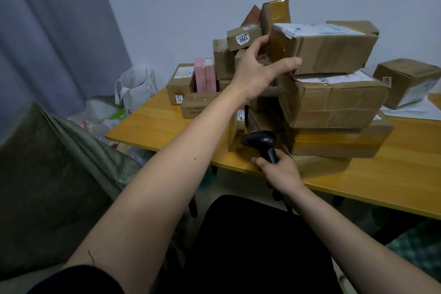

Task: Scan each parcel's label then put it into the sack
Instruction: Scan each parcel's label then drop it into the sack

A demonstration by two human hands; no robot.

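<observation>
The left hand (256, 71) grips the left end of the top parcel (324, 48), thumb under its front edge and fingers over the end. This parcel lies on top of the parcel stack (334, 107) on the wooden table (393, 181). The right hand (281, 172) holds the black scanner (263, 142) just beside the foot of the stack. The green sack (52, 174) stands left of the table.

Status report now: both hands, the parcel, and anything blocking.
Left hand grips top parcel on the stack. Right hand holds scanner. Sack at left, way clear.
</observation>
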